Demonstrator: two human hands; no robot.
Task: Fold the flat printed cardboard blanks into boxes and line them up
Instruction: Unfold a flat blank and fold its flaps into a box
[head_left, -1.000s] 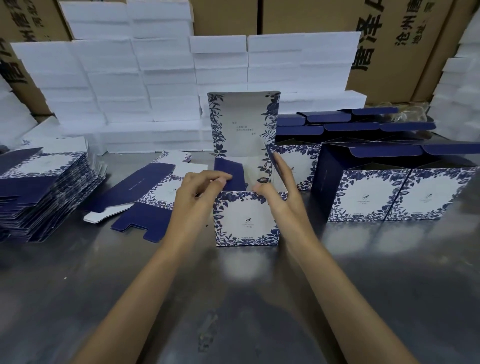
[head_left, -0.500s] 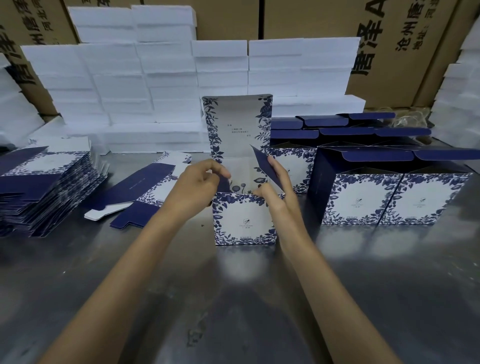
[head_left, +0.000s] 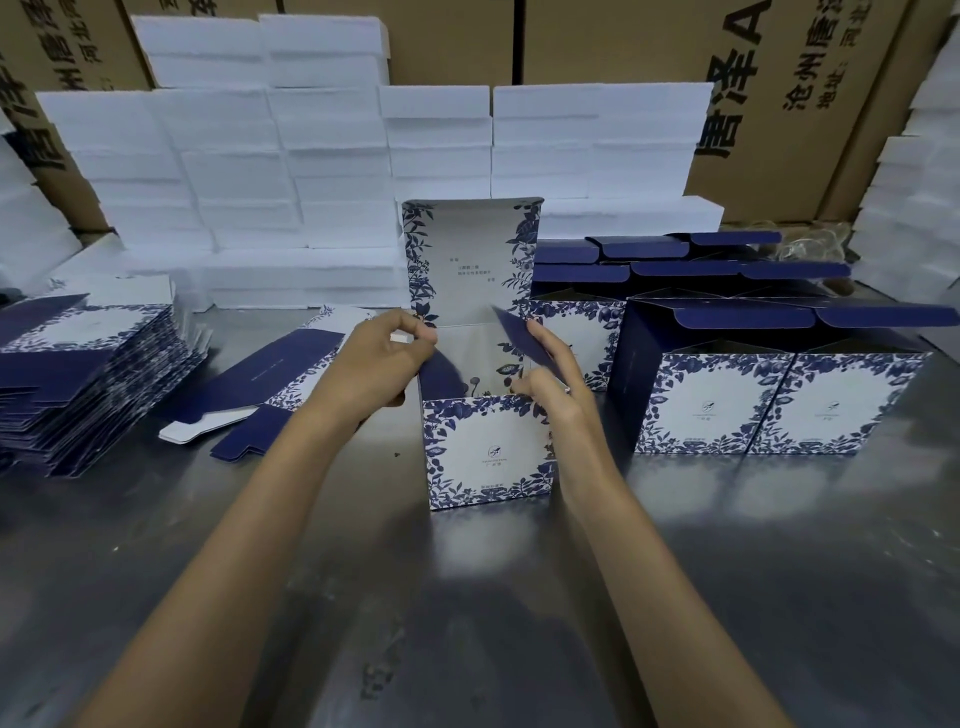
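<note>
A blue-and-white floral box (head_left: 488, 449) stands upright on the metal table (head_left: 467, 597) in the middle, its tall lid flap (head_left: 470, 260) raised at the back. My left hand (head_left: 374, 358) grips the box's upper left edge, its fingers curled over the left side flap. My right hand (head_left: 550, 379) pinches the dark blue right side flap (head_left: 522, 338), which stands tilted up. A flat blank (head_left: 260, 384) lies left of the box. A stack of flat blanks (head_left: 88, 374) sits at the far left.
Several folded boxes (head_left: 774, 400) with open lids stand in rows to the right, close to the box in hand. White foam slabs (head_left: 291, 171) are piled along the back, with brown shipping cartons (head_left: 779, 93) behind. The near table surface shows bare metal.
The left side flap, flat a second ago, is now bent inward under my left hand. My right hand has lifted and taken hold of the right flap. The camera has moved closer.
</note>
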